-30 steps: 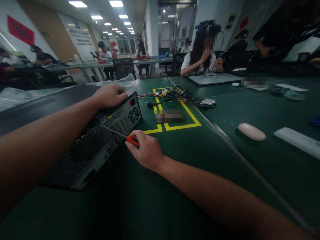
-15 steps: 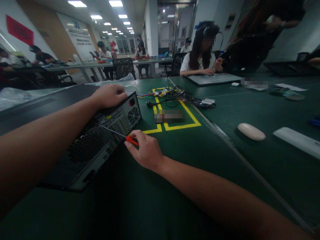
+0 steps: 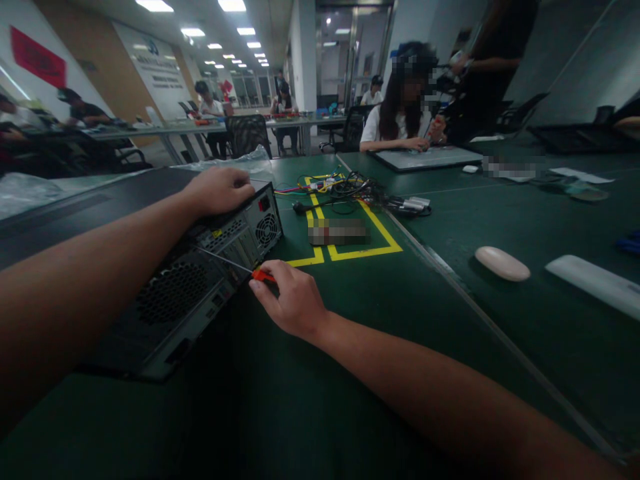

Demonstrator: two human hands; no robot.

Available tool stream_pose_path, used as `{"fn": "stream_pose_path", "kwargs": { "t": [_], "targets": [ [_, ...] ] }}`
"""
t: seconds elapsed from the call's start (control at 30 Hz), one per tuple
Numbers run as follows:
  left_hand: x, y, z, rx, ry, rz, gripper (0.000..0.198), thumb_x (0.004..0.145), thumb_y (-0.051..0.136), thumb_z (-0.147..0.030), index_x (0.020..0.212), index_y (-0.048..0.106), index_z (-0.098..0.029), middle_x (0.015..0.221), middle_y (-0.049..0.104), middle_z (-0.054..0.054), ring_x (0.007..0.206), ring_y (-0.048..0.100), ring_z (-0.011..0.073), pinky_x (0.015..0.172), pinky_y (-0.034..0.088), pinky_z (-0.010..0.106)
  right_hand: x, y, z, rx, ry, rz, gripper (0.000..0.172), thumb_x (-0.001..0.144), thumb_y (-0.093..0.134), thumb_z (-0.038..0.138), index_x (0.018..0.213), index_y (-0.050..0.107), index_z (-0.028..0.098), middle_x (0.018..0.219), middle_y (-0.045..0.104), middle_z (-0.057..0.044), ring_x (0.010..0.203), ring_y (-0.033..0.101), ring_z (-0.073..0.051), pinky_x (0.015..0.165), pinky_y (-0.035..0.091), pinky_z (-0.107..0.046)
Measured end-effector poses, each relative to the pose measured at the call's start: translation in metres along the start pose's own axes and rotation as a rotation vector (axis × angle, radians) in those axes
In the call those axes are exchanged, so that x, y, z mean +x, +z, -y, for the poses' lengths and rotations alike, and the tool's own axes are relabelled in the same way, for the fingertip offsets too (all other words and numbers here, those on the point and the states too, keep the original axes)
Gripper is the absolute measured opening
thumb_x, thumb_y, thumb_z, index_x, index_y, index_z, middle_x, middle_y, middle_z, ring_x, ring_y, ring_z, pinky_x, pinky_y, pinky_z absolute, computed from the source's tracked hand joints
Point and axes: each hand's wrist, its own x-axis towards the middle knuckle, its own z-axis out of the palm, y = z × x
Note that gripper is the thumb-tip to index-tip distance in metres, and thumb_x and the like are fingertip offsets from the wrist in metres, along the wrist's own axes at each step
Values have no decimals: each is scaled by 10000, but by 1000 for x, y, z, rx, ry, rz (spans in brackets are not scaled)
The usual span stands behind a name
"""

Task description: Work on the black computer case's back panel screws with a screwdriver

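A black desktop computer case (image 3: 155,200) lies at the left, its grey rear panel turned toward me. My left hand (image 3: 223,191) rests on top near the back edge, fingers curled down against the case; their tips are hard to see. Between the thumb and fingers of my right hand (image 3: 293,297) is the orange handle of a screwdriver (image 3: 263,275). Its long thin shaft points left to the rear panel, with the tip by the slot covers; the exact contact point is too small to make out. A fan grille (image 3: 267,230) sits at the panel's upper right.
Tangled cables (image 3: 355,187) lie beyond the case, near yellow tape (image 3: 365,253) on the green table (image 3: 380,320). At the right are a pale oval case (image 3: 503,263) and a long white object (image 3: 595,283). Across the table a co-worker (image 3: 400,127) handles a flat panel (image 3: 425,159).
The orange screwdriver handle has turned slightly in my right hand. My left hand stays put on the case. A standing person in the background has moved farther off.
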Motion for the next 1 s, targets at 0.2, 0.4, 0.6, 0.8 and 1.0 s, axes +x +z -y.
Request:
{"fn": "stream_pose_path", "kwargs": {
  "t": [0.2, 0.4, 0.6, 0.8, 1.0],
  "targets": [
    [0, 0, 1, -2, 4, 5, 435, 917, 412, -483, 942, 728, -185, 876, 680, 104, 794, 572, 242, 713, 390, 356, 1, 0, -1, 20, -3, 20, 358, 1082, 469, 486, 1186, 640, 190, 1105, 754, -89, 1015, 721, -202, 906, 536, -323],
    [0, -1, 0, 12, -11, 27, 452, 924, 414, -450, 1004, 748, -157, 923, 711, 120, 819, 613, 259, 732, 425, 365, -1, 1, -2, 74, -16, 30, 321, 1028, 584, 467, 1223, 568, 212, 1106, 747, -72, 1010, 735, -202, 876, 558, -316],
    [0, -1, 0, 15, -2, 4, 419, 926, 413, -450, 950, 726, -172, 905, 705, 113, 809, 606, 249, 705, 407, 356, 0, 1, -4, 31, -39, 34, 223, 1061, 521, 415, 1160, 570, 221, 1085, 743, -67, 1005, 729, -205, 874, 555, -328],
    [1, 2, 3, 18, 13, -12, 418, 935, 419, -460, 941, 717, -167, 918, 714, 117, 804, 590, 241, 698, 403, 347, 0, 2, -4, 22, -30, 38, 236, 1067, 516, 427, 1173, 569, 224, 1093, 745, -66, 998, 730, -204, 865, 552, -330],
    [0, 0, 2, 17, 4, -3, 411, 933, 425, -449, 937, 726, -169, 927, 722, 113, 813, 605, 244, 731, 427, 350, 0, 3, -5, 30, -25, 37, 235, 1065, 523, 433, 1170, 568, 228, 1100, 747, -58, 1009, 730, -202, 868, 551, -327]
  ]
}}
